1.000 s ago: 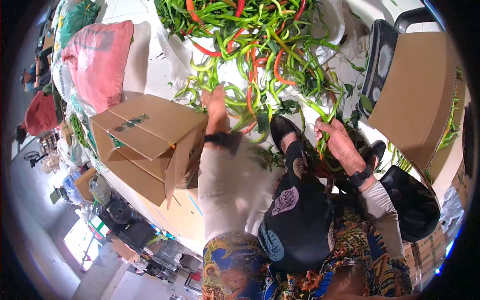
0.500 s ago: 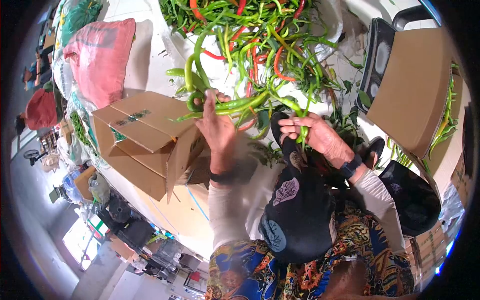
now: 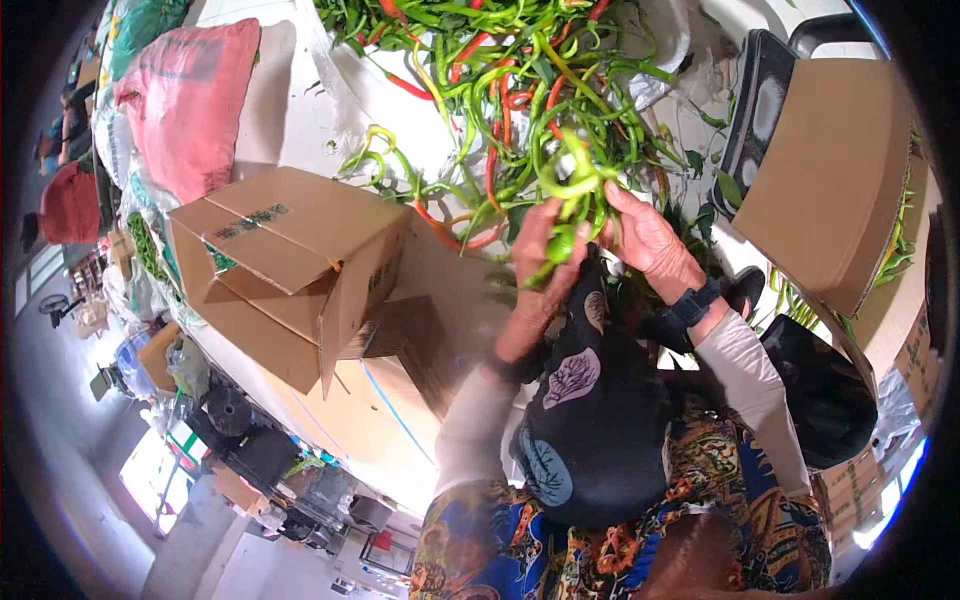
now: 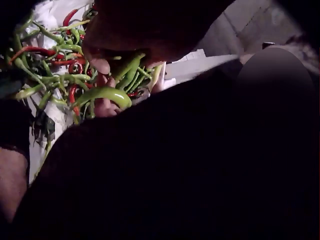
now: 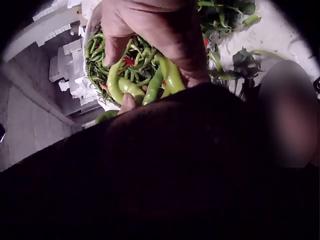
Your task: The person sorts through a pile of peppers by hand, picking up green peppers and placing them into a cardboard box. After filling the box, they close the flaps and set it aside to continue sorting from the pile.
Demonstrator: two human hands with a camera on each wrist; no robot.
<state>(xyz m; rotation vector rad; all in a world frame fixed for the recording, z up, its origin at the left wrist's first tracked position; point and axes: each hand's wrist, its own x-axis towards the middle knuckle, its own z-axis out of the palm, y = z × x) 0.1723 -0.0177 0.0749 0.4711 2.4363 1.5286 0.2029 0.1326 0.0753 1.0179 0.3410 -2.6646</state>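
In the head view both hands meet over the person's lap around a small bunch of long green chili peppers [image 3: 575, 185]. The left hand [image 3: 540, 255], slightly blurred, grips green peppers from the left side. From the right, the right hand [image 3: 650, 240] pinches the bunch with its thumb across the top. A curved, glossy pepper [image 4: 112, 95] lies against the left fingers in the left wrist view. Pale green peppers [image 5: 171, 76] show under the right hand [image 5: 155, 25] in the right wrist view. Beyond the hands spreads a loose pile of green and red chilies [image 3: 500, 85].
An open cardboard box [image 3: 290, 240] stands at left, with a pink sack [image 3: 195, 105] behind it. At right, another cardboard box [image 3: 825, 180] with peppers inside stands by a black chair [image 3: 755, 130]. Leaves and loose peppers lie by the person's feet.
The left hand went from the pile's left edge, lifting green peppers, over to the right hand. The right hand rose slightly, and the two bunches now come together between the hands.
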